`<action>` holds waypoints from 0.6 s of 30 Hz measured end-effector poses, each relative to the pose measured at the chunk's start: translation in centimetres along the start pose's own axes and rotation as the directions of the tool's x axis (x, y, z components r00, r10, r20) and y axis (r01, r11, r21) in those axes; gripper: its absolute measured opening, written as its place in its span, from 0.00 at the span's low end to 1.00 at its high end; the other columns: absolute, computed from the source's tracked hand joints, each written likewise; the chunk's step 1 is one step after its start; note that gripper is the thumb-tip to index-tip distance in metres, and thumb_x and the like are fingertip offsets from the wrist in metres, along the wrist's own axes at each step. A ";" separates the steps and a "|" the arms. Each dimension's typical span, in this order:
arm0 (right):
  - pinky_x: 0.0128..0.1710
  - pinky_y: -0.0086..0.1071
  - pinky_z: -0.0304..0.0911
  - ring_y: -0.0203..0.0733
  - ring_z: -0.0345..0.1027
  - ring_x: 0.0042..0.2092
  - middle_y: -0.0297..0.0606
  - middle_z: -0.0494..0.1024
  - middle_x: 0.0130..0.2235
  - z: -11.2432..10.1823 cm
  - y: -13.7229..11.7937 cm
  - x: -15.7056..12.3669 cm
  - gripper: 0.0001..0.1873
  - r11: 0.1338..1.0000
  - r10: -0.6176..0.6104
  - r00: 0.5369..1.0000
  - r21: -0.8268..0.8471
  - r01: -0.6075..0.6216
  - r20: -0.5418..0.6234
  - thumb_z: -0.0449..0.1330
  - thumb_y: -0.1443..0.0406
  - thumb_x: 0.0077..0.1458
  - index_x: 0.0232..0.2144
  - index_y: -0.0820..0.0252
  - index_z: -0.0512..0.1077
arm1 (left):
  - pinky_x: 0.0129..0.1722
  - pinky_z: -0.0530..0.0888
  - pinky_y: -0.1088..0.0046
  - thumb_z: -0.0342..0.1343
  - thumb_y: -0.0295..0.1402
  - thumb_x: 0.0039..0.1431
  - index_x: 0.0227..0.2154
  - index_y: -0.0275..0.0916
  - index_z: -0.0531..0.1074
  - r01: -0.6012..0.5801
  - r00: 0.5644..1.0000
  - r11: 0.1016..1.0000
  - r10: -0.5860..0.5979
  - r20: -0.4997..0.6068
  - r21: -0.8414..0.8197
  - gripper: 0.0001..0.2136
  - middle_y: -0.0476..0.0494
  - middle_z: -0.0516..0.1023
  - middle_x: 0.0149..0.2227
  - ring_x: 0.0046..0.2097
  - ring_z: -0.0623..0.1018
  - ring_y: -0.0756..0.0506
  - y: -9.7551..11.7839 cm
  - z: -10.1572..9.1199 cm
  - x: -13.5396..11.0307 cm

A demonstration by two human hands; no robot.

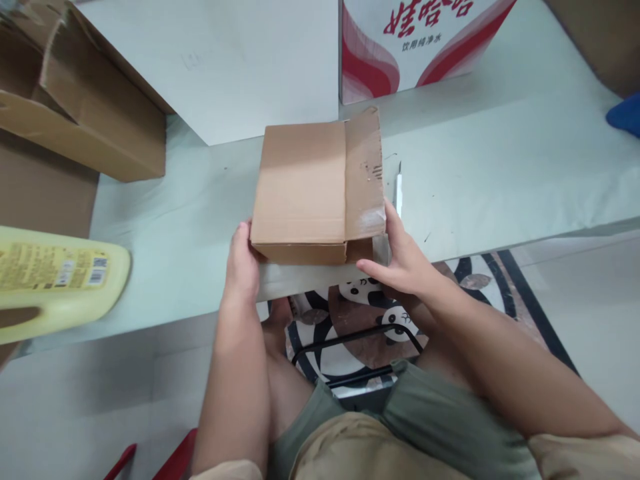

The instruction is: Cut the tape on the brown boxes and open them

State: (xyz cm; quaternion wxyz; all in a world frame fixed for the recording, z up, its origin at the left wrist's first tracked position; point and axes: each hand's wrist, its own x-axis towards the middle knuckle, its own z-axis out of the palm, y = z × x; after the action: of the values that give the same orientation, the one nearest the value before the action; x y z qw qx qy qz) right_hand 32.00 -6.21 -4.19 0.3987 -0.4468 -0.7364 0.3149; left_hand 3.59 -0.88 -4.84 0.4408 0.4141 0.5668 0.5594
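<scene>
A small brown cardboard box (303, 183) lies on the pale green tabletop in front of me, with a flap (364, 180) sticking out on its right side. My left hand (243, 263) is held against the box's left side near the front corner, its fingers mostly hidden. On the other side, my right hand (403, 257) holds the flap end, its index finger along the flap's edge and its thumb stretched toward the front corner. Just beyond that hand lies a slim white tool (399, 190) with a dark pointed tip, perhaps a craft knife or a pen.
Behind the box stand a large white box (260, 67) and a red-and-white carton (420, 50). Open cardboard boxes (110, 127) and a yellow bottle (65, 283) occupy the left. A blue object (625, 117) shows at the right edge. A panda-patterned mat (320, 327) lies below the table.
</scene>
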 end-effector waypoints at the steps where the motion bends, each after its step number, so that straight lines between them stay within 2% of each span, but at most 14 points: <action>1: 0.74 0.59 0.53 0.61 0.51 0.76 0.49 0.53 0.77 0.2 0.2 -0.1 0.54 1.000 -0.003 1.000 0.024 0.003 0.000 0.63 0.48 0.62 0.77 0.50 0.36 | 0.45 0.77 0.64 0.58 0.63 0.54 0.39 0.41 0.80 0.020 1.000 0.999 -0.020 -0.004 -0.038 0.28 0.41 0.83 0.42 0.51 0.80 0.37 0.0 0.2 0.0; 3: 0.74 0.59 0.53 0.59 0.50 0.77 0.48 0.52 0.77 0.5 0.5 -0.1 0.55 0.998 0.008 1.000 0.068 -0.008 0.000 0.63 0.48 0.62 0.77 0.48 0.35 | 0.42 0.76 0.67 0.60 0.63 0.52 0.41 0.42 0.79 0.030 0.999 0.994 -0.032 -0.018 -0.104 0.29 0.42 0.83 0.42 0.51 0.80 0.38 0.3 0.4 -0.1; 6: 0.74 0.60 0.54 0.59 0.52 0.76 0.48 0.53 0.77 0.9 0.8 0.0 0.55 0.994 0.039 0.999 0.108 -0.036 -0.019 0.64 0.48 0.61 0.76 0.47 0.36 | 0.36 0.73 0.70 0.62 0.61 0.51 0.42 0.43 0.79 -0.047 0.999 0.981 0.044 -0.023 -0.186 0.27 0.44 0.81 0.40 0.46 0.80 0.40 1.2 0.5 -0.2; 8: 0.73 0.60 0.57 0.59 0.56 0.74 0.48 0.56 0.75 1.1 1.0 0.2 0.54 0.987 0.050 0.998 0.154 -0.046 -0.025 0.65 0.48 0.60 0.75 0.46 0.38 | 0.33 0.72 0.70 0.62 0.58 0.51 0.44 0.45 0.78 -0.079 0.997 0.965 0.079 -0.008 -0.251 0.25 0.45 0.80 0.36 0.41 0.79 0.42 1.8 0.6 -0.5; 11: 0.67 0.58 0.66 0.60 0.67 0.68 0.52 0.69 0.68 1.4 1.3 0.4 0.49 0.969 0.108 0.994 0.227 -0.103 -0.007 0.66 0.49 0.58 0.72 0.52 0.48 | 0.35 0.73 0.68 0.63 0.54 0.51 0.46 0.49 0.77 -0.116 0.992 0.938 0.126 0.011 -0.326 0.23 0.47 0.78 0.33 0.39 0.78 0.42 2.4 0.9 -0.9; 14: 0.61 0.58 0.71 0.62 0.73 0.62 0.54 0.77 0.59 1.7 1.3 0.6 0.43 0.951 0.225 0.974 0.221 -0.215 -0.018 0.67 0.49 0.54 0.65 0.57 0.59 | 0.37 0.73 0.68 0.63 0.53 0.51 0.46 0.48 0.76 -0.201 0.977 0.903 0.211 -0.018 -0.380 0.22 0.49 0.76 0.32 0.38 0.76 0.44 2.6 1.1 -1.1; 16: 0.57 0.56 0.73 0.62 0.74 0.59 0.53 0.78 0.57 1.7 1.0 0.7 0.43 0.944 0.272 0.960 0.209 -0.255 -0.062 0.68 0.49 0.53 0.64 0.57 0.59 | 0.32 0.69 0.70 0.64 0.54 0.50 0.46 0.48 0.74 -0.222 0.974 0.886 0.224 -0.041 -0.408 0.23 0.50 0.73 0.31 0.34 0.73 0.46 2.8 1.0 -1.3; 18: 0.53 0.53 0.75 0.59 0.75 0.56 0.52 0.77 0.57 1.5 0.6 0.8 0.43 0.945 0.286 0.947 0.208 -0.254 -0.143 0.68 0.50 0.54 0.65 0.55 0.56 | 0.26 0.64 0.72 0.65 0.54 0.47 0.46 0.50 0.73 -0.175 0.984 0.890 0.173 -0.042 -0.420 0.24 0.52 0.74 0.33 0.29 0.70 0.48 3.1 0.6 -1.4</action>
State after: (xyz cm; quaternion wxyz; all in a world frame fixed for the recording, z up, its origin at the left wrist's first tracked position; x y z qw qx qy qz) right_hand 30.70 -5.40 -5.17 0.4535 -0.5297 -0.5981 0.3949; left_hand 4.50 -1.93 -1.69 0.4670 0.3571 0.3938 0.7066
